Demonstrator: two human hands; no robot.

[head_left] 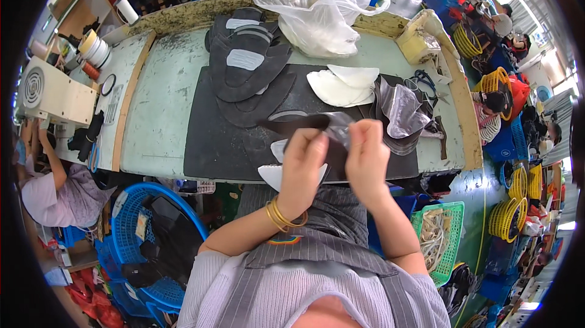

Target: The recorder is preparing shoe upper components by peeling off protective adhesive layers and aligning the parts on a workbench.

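Observation:
Above the near edge of the black mat (198, 139), both of my hands hold one dark, flexible piece of shoe upper (336, 156) with a shiny patch near its top. My left hand (300, 172) pinches it, its point sticking out to the left. My right hand (368, 157) is closed on the other side, fingertips together. Under my left wrist lies a white half-round piece (271, 176). Dark curved shoe pieces (247, 84), some with pale patches, overlap on the mat's left. White half-round pieces (341, 87) lie beyond my hands, beside shiny-lined dark pieces (405, 112).
A clear plastic bag (317, 17) with white contents stands at the table's back. Scissors (425, 81) and a hammer (441, 136) lie at the right. Blue basket (125, 206) and green basket (457, 224) flank me below table height. Another person (61, 197) works at the left.

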